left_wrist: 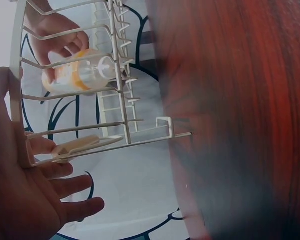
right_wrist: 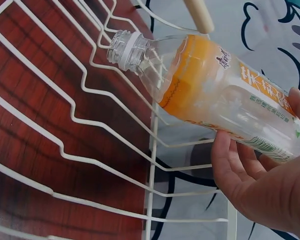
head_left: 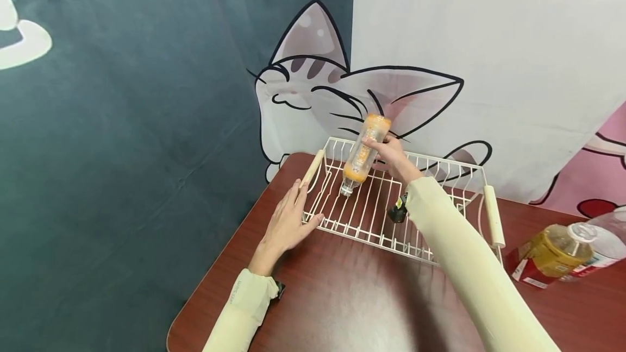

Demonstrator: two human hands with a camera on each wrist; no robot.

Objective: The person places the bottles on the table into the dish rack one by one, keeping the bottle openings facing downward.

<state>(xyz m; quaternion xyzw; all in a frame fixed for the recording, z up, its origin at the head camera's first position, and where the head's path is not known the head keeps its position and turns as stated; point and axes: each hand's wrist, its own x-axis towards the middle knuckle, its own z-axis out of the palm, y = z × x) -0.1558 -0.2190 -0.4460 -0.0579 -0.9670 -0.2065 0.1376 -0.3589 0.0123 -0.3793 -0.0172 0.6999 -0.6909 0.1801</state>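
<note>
bottle [right_wrist: 215,90]: clear, orange bands | rack [right_wrist: 150,190]: white | handles [head_left: 494,216]: cream | table [head_left: 313,297]: red-brown, dark-grained | backdrop [head_left: 122,140]: dark teal

Orange Chinese characters on the clear orange-banded plastic bottle [right_wrist: 225,92], smaller green characters beside, dark ones on its band, none surely legible, unreadable lettering on the cream left sleeve [head_left: 246,297]

This seems a staged corner, with cartoon-cat backdrop [head_left: 313,91] and table [head_left: 323,297].
</note>
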